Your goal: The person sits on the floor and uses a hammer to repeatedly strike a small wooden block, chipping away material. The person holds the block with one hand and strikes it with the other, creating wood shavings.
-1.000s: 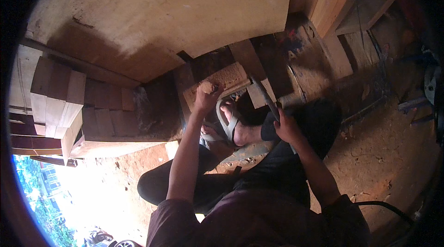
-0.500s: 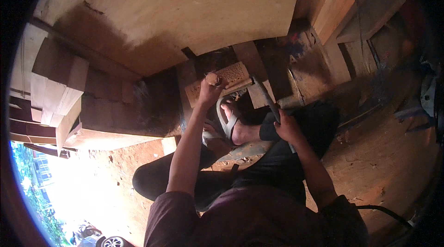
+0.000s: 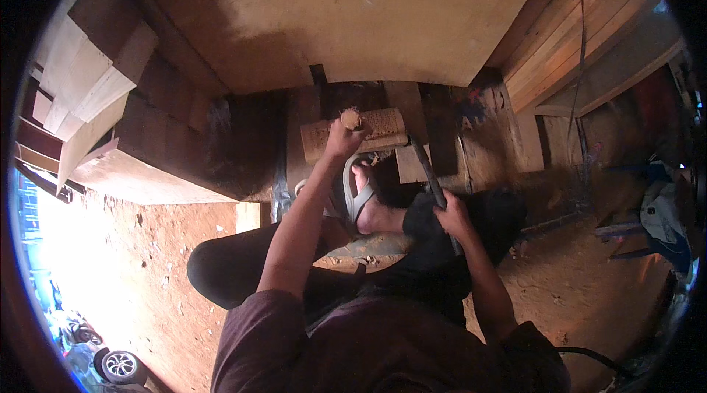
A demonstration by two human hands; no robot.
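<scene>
My left hand [image 3: 344,141] is closed around an upright wooden handle [image 3: 352,120], whose round, frayed end faces up; its lower part is hidden. That fist is over a wooden block [image 3: 383,126] with a rough, pitted top. In my right hand [image 3: 452,218] is a long dark bar [image 3: 425,165], gripped near its lower end. The bar slants up and left, and its far tip appears at the block's right end; I cannot tell whether they touch. A sandalled foot [image 3: 361,198] rests just below the block.
A large pale board [image 3: 368,17] spans the far side. Stacked timber [image 3: 92,98] stands at left, with more planks [image 3: 582,47] at right. A cable [image 3: 581,25] hangs there. Reddish dirt ground [image 3: 184,253] lies around my folded legs, and a wheel [image 3: 121,366] shows at lower left.
The view has shifted, so the surroundings appear displaced. Both hands keep their grips; the bar's tip appears a little lower against the block's right end.
</scene>
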